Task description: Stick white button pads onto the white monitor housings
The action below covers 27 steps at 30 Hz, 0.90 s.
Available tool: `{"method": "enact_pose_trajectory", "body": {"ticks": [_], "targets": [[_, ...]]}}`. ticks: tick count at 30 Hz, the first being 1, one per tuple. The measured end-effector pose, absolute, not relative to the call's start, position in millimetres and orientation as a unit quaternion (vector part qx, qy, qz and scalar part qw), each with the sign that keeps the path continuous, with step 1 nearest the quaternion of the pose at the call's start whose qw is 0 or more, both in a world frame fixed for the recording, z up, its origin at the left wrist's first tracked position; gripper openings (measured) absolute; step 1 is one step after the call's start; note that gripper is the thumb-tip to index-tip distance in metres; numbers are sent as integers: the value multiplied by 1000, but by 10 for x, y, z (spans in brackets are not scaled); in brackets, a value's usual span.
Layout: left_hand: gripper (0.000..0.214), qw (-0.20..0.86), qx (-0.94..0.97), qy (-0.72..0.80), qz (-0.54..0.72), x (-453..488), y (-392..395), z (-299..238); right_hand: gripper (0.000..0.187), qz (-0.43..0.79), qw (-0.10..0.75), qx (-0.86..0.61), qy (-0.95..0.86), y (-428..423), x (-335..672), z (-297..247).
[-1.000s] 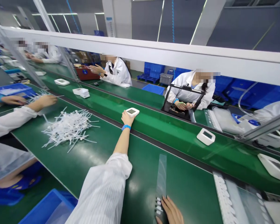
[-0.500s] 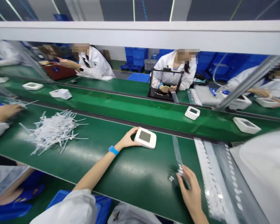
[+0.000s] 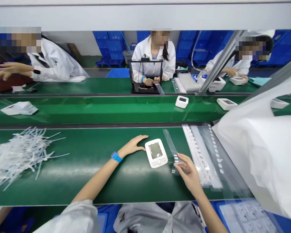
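On the near green work surface (image 3: 92,174), the left hand (image 3: 133,146) lay flat and open, its fingertips resting against the left edge of a white blood pressure monitor (image 3: 156,153) without gripping it. The monitor lay face up, screen and three buttons showing, between the two hands. The right hand (image 3: 188,171) had its fingers loosely curled, thumb and forefinger pinching the lower end of a clear sticker strip (image 3: 171,149); the small white labels on it were too tiny to read. Just right lay sheets of white die-cut stickers (image 3: 200,155), partly covered by a white plastic bag (image 3: 262,152) cut off at the frame edge. Far left, a heap of white cable ties (image 3: 16,155) ran out of view. Beyond, more monitors (image 3: 181,101) sat on the conveyor belt (image 3: 111,108).
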<state>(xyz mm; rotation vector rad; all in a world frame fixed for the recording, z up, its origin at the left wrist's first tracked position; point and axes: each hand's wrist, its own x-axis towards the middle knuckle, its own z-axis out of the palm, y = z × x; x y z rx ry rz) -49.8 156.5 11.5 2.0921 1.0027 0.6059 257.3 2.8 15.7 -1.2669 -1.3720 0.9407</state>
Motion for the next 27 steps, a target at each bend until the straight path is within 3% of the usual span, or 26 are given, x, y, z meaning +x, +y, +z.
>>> {"method": "enact_pose_trajectory", "body": {"ticks": [8,11,14,15,20,27], "targets": [[44,410,737,433,318,-233,1093,34,23,396,481,-501,-601,85,2487,260],[46,417,714,435,357,-105,1025,107,21,388,498,-501,-592,125,2442,267],[30,388,654,471,446,43,832,280,17,382,537,-485,-575,105,2380,314],[22,400,636,471,462,106,736,348,17,387,548,-473,-572,88,2354,338],[22,598,528,398,453,420,267,560,21,452,534,-389,-599,12,2234,467],[19,601,443,447,493,505,10,443,14,278,500,-454,-684,31,2076,493]]}}
